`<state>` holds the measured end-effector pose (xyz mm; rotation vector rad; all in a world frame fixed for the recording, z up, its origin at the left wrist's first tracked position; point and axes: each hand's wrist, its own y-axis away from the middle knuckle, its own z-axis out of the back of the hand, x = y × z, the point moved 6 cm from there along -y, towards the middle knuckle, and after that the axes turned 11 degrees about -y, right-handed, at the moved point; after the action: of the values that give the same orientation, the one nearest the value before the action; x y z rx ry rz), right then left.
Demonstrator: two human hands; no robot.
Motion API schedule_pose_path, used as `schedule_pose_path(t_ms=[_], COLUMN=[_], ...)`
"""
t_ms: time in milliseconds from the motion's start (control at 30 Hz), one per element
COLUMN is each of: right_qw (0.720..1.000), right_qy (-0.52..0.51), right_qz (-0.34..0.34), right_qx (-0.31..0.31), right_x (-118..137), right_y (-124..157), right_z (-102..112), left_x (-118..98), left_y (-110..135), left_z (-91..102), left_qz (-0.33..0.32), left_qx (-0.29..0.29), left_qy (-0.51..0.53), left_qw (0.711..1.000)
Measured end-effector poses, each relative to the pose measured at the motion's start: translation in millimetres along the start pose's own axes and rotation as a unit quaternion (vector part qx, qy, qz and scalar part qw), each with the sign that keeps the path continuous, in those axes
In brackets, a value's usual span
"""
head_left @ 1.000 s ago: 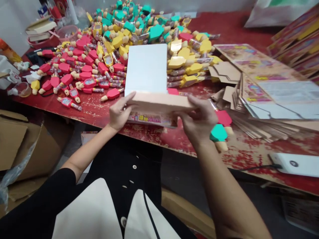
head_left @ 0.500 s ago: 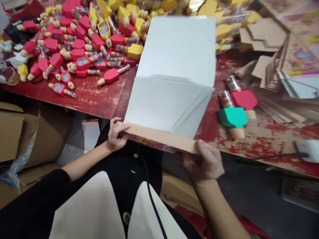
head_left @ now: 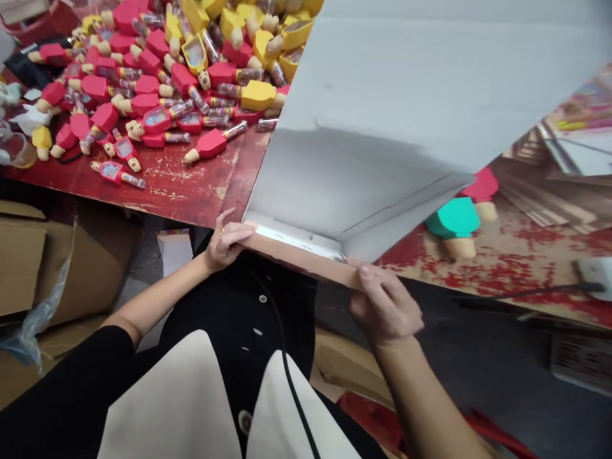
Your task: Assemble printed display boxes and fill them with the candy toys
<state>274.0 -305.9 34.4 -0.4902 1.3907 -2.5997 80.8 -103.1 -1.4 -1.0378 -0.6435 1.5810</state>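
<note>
A cardboard box [head_left: 354, 185], white inside with a brown folded edge, lies partly unfolded at the table's front edge. Its large rear panel stands tilted up toward the camera. My left hand [head_left: 225, 244] pinches the left end of the front flap, thumb on top. At the flap's right end my right hand [head_left: 386, 305] grips the corner, fingers curled round it. Just right of the box are a green toy-like piece [head_left: 454, 218] and a pink one [head_left: 482, 186], both partly covered by the raised panel.
Pink and yellow pieces with clear tubes [head_left: 143, 83] are heaped on the red table [head_left: 191, 191] at the back left. Flat cardboard pieces [head_left: 535, 197] are stacked at the right. A white plug block [head_left: 595, 277] with a black cable sits at the right edge. Brown cartons [head_left: 71, 255] stand below left.
The box's rear panel has risen toward the camera and now covers more of the table's right side. The front flap has folded upright, and both hands have kept hold of it.
</note>
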Motion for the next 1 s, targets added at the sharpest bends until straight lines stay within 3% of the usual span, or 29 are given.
schedule_pose_path(t_ms=[100, 267, 433, 633, 767, 900, 1000], right_qw=[0.997, 0.99, 0.989, 0.98, 0.956, 0.973, 0.973], right_qy=[0.068, 0.082, 0.023, -0.021, -0.051, -0.044, -0.062], right_qz=[-0.003, -0.033, -0.086, -0.14, -0.193, -0.142, -0.153], right_qx=[-0.043, -0.113, -0.12, -0.139, -0.214, -0.176, -0.163], right_x=[11, 6, -2, -13, -34, -43, -46], right_y=[-7, -10, -1, 4, 16, 21, 24], right_z=[12, 12, 9, 13, 19, 20, 24], left_x=[-5, 11, 12, 9, 9, 10, 12], left_y=[-8, -26, -23, -22, -17, -12, -10], left_z=[5.4, -3.9, -28.2, -43.5, -59.1, -66.9, -68.0], left_qz=[-0.02, -0.006, 0.02, 0.032, 0.047, 0.052, 0.034], left_qx=[-0.001, -0.053, -0.015, -0.031, 0.012, 0.006, 0.035], left_qy=[-0.032, -0.09, 0.035, 0.094, 0.091, 0.032, -0.027], left_qw=[0.999, 0.995, 0.999, 0.995, 0.995, 0.998, 0.998])
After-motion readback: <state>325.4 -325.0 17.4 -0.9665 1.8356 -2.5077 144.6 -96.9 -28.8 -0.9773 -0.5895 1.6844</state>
